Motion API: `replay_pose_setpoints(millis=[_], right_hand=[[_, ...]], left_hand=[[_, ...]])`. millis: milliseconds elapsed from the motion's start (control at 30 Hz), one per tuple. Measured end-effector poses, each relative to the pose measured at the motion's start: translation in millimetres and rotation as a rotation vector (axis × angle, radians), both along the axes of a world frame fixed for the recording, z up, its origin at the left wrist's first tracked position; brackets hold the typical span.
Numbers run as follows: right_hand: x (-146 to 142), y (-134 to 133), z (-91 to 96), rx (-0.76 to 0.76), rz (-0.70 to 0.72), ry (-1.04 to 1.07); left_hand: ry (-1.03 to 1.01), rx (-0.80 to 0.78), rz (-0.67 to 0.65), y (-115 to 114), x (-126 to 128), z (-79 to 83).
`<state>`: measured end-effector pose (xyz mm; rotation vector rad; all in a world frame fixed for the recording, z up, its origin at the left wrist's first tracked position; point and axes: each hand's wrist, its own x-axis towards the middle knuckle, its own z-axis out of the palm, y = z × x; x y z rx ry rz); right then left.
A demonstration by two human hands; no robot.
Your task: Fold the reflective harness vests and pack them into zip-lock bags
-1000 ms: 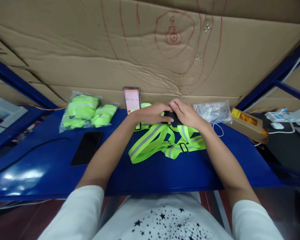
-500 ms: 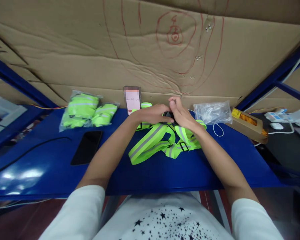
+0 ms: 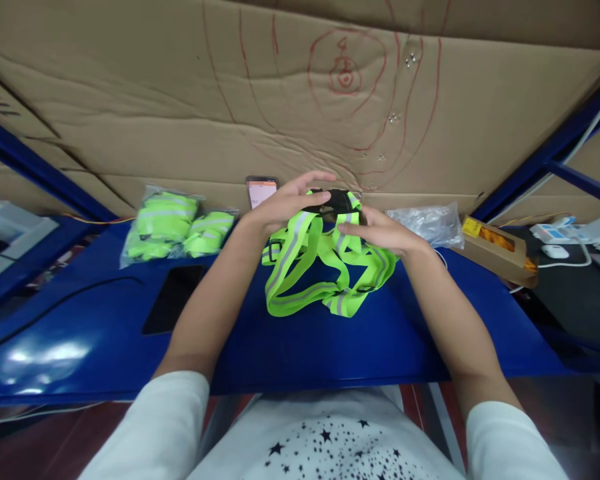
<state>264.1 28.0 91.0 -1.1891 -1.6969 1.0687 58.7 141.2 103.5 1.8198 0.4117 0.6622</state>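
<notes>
A neon-green reflective strap vest (image 3: 305, 273) with grey stripes hangs from both my hands above the blue table (image 3: 330, 340); its lower loops still rest on the table. My left hand (image 3: 285, 203) grips the vest's black top piece (image 3: 333, 200) from the left, fingers curled over it. My right hand (image 3: 380, 230) pinches the straps just below and to the right of that black piece.
A bag of folded green vests (image 3: 175, 223) lies at the back left. A black phone (image 3: 173, 307) lies flat in front of it. A second phone (image 3: 261, 192) leans on the cardboard wall. Clear plastic bags (image 3: 425, 223) and a brown box (image 3: 497, 250) sit at the right.
Both hands have lifted the top of the vest off the table and drawn it upward; the straps now hang instead of lying flat.
</notes>
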Motion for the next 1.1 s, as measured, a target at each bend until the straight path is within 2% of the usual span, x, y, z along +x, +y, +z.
replay_pose_setpoints(millis=[167, 300, 367, 500, 667, 767, 933, 1000, 1100], right_hand=[[-0.1, -4.3, 8.8, -0.082, -0.166, 0.237], [2.9, -2.8, 12.3, -0.035, -0.269, 0.430], [2.8, 0.2, 10.7, -0.030, -0.284, 0.499], [-1.8, 5.2, 8.5, -0.003, -0.294, 0.574], [-10.4, 3.2, 13.6, 0.011, -0.203, 0.650], [-8.6, 0.7, 14.3, 0.026, -0.204, 0.505], [4.8, -1.5, 13.2, 0.246, -0.394, -0.064], [7.6, -1.5, 12.7, 0.259, -0.380, -0.121], [6.6, 0.6, 9.0, 0.178, -0.292, -0.001]], left_hand=[[-0.077, -0.079, 0.070, -4.5, 12.0, -8.3], [-0.008, -0.099, -0.055, -12.7, 13.5, -7.8], [0.017, -0.059, -0.119, -17.3, 15.5, -6.8], [-0.060, -0.020, -0.118, -23.5, 25.8, -7.7], [-0.254, -0.205, -0.163, -35.3, 40.8, -11.7], [-0.342, -0.267, -0.084, -40.9, 47.9, -18.6], [-0.246, -0.299, 0.079, -34.9, 49.5, -27.2], [-0.244, -0.275, 0.049, -30.7, 47.4, -27.2], [-0.248, -0.224, 0.022, -26.0, 45.6, -28.1]])
